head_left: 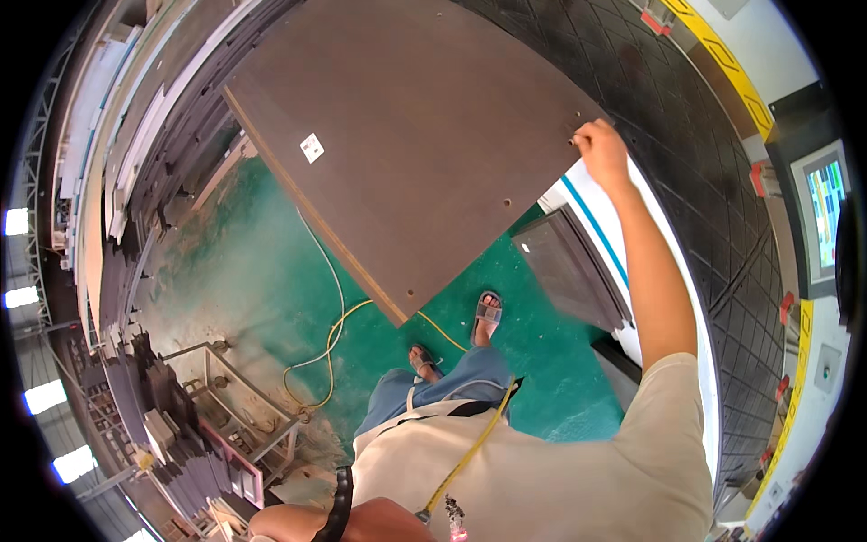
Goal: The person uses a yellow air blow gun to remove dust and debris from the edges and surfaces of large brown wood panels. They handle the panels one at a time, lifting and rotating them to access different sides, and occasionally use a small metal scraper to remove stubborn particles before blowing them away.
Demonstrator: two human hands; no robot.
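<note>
The right hand (pixel 601 149) grips the right corner of a large dark brown panel (pixel 406 135), fingers curled over its edge, above the green floor (pixel 262 271). The left hand is out of view.

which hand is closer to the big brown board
Right. The right hand grips the brown board at its right corner. The left hand is out of view; only the left forearm shows, low and well short of it.

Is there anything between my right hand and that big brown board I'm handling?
No. Your right hand is already on the brown board, gripping its right-hand corner, with nothing visible between them. The left hand is out of view; only the forearm shows at the lower edge.
</note>
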